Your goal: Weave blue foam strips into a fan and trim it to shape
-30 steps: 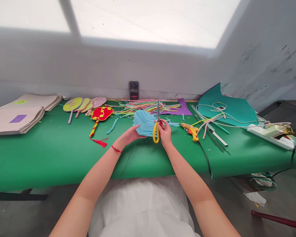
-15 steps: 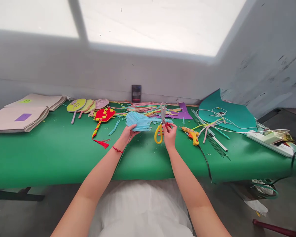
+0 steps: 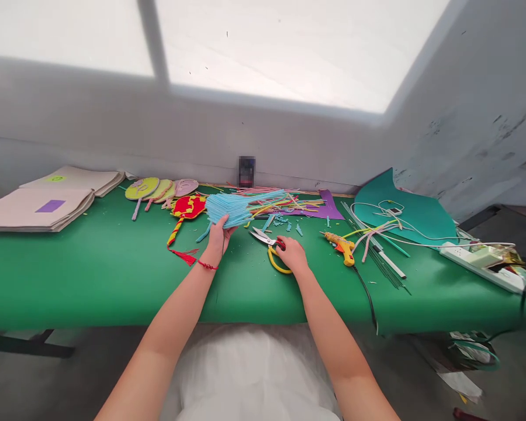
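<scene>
My left hand (image 3: pixel 220 238) is closed on the lower edge of a light blue fan-shaped panel (image 3: pixel 228 207) made of pipe cleaners laid side by side, with loose ends sticking out to the right. My right hand (image 3: pixel 293 255) grips the red-lined handle of a pair of scissors (image 3: pixel 265 238) with yellow loops. The scissors are low over the green tabletop, blades slightly apart and pointing up and left. Short blue clippings (image 3: pixel 281 220) lie just beyond the blades. Behind the panel spreads a heap of coloured pipe cleaners (image 3: pixel 304 203).
A red and yellow fan (image 3: pixel 189 207) with a tassel lies left, near several finished fans (image 3: pixel 142 187) and paper stacks (image 3: pixel 61 207). To the right are a yellow glue gun (image 3: pixel 344 250), white cables, a teal sheet (image 3: pixel 403 213) and a power strip (image 3: pixel 477 266). A dark phone-like object (image 3: pixel 246 171) leans on the wall.
My left hand has moved the blue panel to the left. My right hand has lowered the scissors from upright to nearly flat by the tabletop, blades now turned left.
</scene>
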`<move>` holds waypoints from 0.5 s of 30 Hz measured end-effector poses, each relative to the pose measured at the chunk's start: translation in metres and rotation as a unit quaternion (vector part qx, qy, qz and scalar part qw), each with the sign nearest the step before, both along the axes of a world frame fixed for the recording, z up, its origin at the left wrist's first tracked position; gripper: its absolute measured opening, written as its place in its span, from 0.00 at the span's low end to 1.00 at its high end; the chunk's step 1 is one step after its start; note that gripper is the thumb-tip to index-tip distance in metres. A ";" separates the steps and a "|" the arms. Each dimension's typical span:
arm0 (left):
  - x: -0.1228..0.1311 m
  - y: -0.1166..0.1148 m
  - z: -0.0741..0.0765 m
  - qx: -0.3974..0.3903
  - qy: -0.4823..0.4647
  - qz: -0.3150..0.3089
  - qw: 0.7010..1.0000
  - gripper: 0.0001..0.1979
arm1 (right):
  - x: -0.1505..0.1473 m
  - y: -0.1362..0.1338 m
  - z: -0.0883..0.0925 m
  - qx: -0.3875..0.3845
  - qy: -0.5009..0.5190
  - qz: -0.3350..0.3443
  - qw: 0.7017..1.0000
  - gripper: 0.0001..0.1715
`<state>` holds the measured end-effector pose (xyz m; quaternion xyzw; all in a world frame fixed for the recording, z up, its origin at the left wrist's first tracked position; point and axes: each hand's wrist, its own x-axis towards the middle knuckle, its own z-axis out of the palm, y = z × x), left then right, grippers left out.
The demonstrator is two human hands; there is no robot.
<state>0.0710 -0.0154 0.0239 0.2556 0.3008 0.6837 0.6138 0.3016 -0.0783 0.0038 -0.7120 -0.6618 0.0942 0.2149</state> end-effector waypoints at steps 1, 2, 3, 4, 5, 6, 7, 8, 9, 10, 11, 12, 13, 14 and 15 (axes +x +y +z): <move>0.002 -0.001 -0.001 0.001 0.005 -0.005 1.000 0.19 | 0.000 -0.002 0.003 -0.006 -0.019 0.010 1.000 0.24; 0.004 -0.002 -0.002 0.001 0.007 -0.008 1.000 0.20 | 0.000 -0.005 0.006 -0.015 -0.031 0.019 0.999 0.26; 0.005 -0.003 -0.002 0.001 0.008 -0.011 1.000 0.21 | 0.000 -0.007 0.009 -0.030 -0.037 0.027 0.998 0.28; 0.005 -0.004 -0.002 -0.001 0.009 -0.013 1.000 0.21 | 0.001 -0.010 0.012 -0.049 -0.039 0.037 0.997 0.30; 0.006 -0.004 -0.001 -0.002 0.008 -0.014 1.000 0.21 | 0.001 -0.013 0.015 -0.070 -0.042 0.048 0.995 0.32; 0.006 -0.005 -0.001 -0.003 0.009 -0.014 1.000 0.21 | 0.001 -0.015 0.018 -0.093 -0.046 0.058 0.993 0.35; 0.006 -0.006 0.000 -0.004 0.009 -0.013 1.000 0.21 | 0.000 -0.017 0.020 -0.114 -0.050 0.065 0.990 0.38; 0.006 -0.007 0.001 -0.007 0.012 -0.011 1.000 0.21 | -0.002 -0.019 0.021 -0.131 -0.056 0.069 0.987 0.41; 0.006 -0.007 0.001 -0.010 0.015 -0.009 1.000 0.21 | -0.005 -0.020 0.021 -0.143 -0.062 0.068 0.985 0.43; 0.006 -0.008 0.002 -0.014 0.018 -0.007 1.000 0.21 | -0.008 -0.021 0.021 -0.145 -0.068 0.061 0.985 0.43; 0.006 -0.008 0.002 -0.018 0.022 -0.007 1.000 0.21 | -0.010 -0.021 0.020 -0.140 -0.072 0.049 0.986 0.42; 0.007 -0.009 0.002 -0.021 0.026 -0.007 0.999 0.21 | -0.012 -0.021 0.019 -0.128 -0.074 0.036 0.988 0.42; 0.007 -0.009 0.002 -0.023 0.029 -0.008 0.999 0.21 | -0.012 -0.020 0.017 -0.113 -0.073 0.021 0.991 0.42; 0.007 -0.009 0.002 -0.023 0.031 -0.008 0.999 0.22 | -0.010 -0.020 0.016 -0.098 -0.068 0.007 0.993 0.43; 0.007 -0.009 0.001 -0.022 0.032 -0.009 0.999 0.22 | -0.006 -0.021 0.014 -0.087 -0.057 0.000 0.995 0.44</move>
